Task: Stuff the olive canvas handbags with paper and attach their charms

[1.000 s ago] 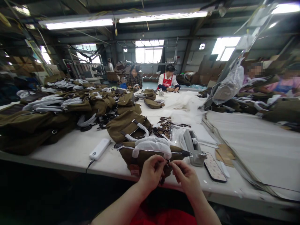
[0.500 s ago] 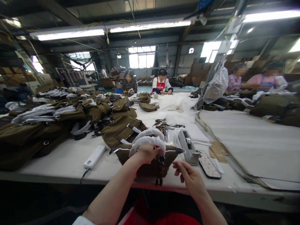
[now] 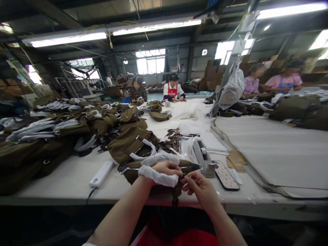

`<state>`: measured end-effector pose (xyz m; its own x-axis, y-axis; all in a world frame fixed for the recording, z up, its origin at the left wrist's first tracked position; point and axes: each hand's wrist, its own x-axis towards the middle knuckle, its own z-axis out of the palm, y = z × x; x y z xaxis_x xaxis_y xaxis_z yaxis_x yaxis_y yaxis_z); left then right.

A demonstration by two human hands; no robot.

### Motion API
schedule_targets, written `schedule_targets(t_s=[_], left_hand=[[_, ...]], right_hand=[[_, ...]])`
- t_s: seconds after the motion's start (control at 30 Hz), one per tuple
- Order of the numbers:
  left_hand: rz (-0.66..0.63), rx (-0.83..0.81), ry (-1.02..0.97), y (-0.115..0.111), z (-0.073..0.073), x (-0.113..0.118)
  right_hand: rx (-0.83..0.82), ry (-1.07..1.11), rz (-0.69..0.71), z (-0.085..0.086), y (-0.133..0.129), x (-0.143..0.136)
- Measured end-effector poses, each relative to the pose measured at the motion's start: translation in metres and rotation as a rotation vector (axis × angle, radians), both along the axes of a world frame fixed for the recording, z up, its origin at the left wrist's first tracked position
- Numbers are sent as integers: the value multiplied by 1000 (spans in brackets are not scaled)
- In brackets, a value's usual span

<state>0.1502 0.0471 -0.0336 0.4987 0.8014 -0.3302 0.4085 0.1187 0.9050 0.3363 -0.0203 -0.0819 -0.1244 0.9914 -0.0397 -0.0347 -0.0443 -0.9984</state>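
Note:
An olive handbag (image 3: 133, 175) with a zip along its top stands at the table's front edge. Its handle (image 3: 159, 176), wrapped in white paper, lies over my left wrist. My left hand (image 3: 167, 168) reaches through that handle to the bag's right front, fingers closed. Against its fingertips, my right hand (image 3: 198, 184) is closed in a pinch. What either hand grips is too small to make out. Just below the fingertips hangs a dark brown patterned charm (image 3: 176, 195), partly hidden by the handle.
Behind lie another olive bag (image 3: 130, 141) and a heap of patterned straps (image 3: 171, 141). To the right are a grey tape dispenser (image 3: 205, 159) and a phone (image 3: 227, 176); at left, a white corded device (image 3: 101, 174). Bags pile up on the left (image 3: 77, 131). Several people sit beyond.
My right hand has moved left to meet the left one at the charm. The near handle has dropped forward over my left wrist. The view has shifted slightly.

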Motion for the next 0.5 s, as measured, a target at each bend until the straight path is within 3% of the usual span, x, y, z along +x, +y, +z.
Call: schedule_targets(t_s=[0.13,0.27,0.37,0.5], left_hand=[[-57,-28,-49,-4,-7,-3],[-24,26,-135,-11,-4,-2],[20,120,-190,-16,0,0],[53,128,-223,-19,0,2]], right_hand=[[19,-133,-1,3,-1,2],[52,-253,-18,5,-1,2],[77,-271,-32,5,-1,2],[69,-229,9,9,-5,1]])
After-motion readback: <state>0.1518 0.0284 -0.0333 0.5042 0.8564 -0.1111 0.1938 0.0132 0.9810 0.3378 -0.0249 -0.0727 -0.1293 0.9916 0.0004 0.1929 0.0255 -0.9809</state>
